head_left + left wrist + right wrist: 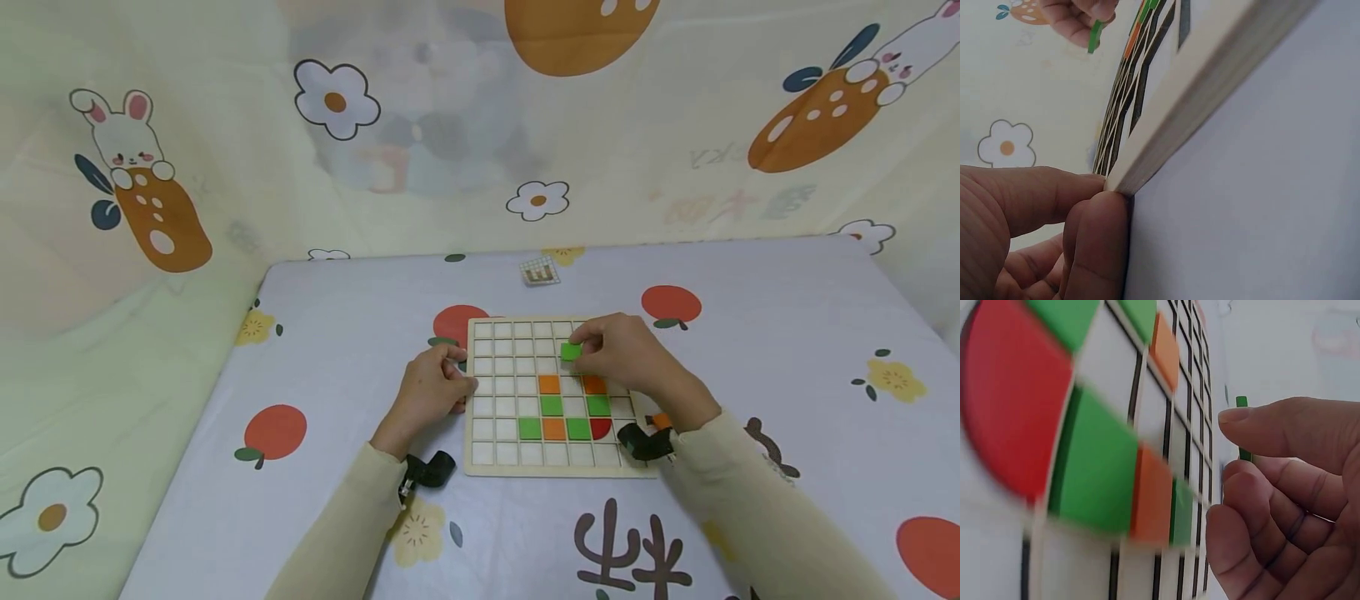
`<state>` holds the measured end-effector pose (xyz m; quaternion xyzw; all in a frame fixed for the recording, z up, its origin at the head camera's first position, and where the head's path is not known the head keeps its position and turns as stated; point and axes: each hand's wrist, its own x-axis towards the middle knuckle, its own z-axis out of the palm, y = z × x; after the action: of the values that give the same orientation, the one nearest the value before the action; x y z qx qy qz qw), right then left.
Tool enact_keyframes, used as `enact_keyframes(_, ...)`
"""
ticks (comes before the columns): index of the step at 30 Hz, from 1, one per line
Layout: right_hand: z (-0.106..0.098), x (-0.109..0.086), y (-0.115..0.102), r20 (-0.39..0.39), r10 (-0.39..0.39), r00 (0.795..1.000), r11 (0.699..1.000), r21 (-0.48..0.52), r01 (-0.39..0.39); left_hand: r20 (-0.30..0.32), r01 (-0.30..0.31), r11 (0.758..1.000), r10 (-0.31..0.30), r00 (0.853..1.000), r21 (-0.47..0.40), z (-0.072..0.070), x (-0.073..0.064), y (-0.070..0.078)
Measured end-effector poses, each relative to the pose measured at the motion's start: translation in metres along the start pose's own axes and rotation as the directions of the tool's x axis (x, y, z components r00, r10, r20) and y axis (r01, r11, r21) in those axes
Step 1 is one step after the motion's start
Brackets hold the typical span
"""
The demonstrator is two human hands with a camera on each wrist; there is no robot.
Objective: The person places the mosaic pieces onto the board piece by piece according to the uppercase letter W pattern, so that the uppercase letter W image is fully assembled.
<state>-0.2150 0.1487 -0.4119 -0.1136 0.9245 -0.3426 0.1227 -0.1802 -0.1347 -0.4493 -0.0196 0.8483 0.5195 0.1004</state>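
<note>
A pale wooden grid board [495,454] lies on the table. My left hand [430,387] holds its left edge, thumb and a fingertip at the rim [1166,125]. Over the board's far right part, my right hand [630,354] pinches a green square tile [571,352] between thumb and fingers. That tile [1242,401] shows edge-on in the right wrist view, raised off the grid. Set in the cells are several green tiles [529,428], orange tiles [553,429] and a rounded red piece [601,428]. The right hand hides some far right cells.
Beyond the board lies a small patterned card [540,272]. An orange piece [661,420] sits by the board's right edge, partly behind the right wrist's camera [643,442]. A printed cloth [420,208] hangs behind the table.
</note>
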Motion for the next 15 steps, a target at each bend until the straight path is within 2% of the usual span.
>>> enact_keyframes(6,0.016,0.005,-0.018,0.019,-0.057,0.998,0.998,0.006,0.057,0.002,-0.010,1.000,0.010,1.000,0.000,0.000,0.000,0.000)
enact_keyframes(15,0.030,0.017,-0.037,0.046,-0.109,0.993,0.993,-0.037,0.111,0.000,-0.014,1.000,0.014,1.000,0.006,0.001,0.001,-0.001)
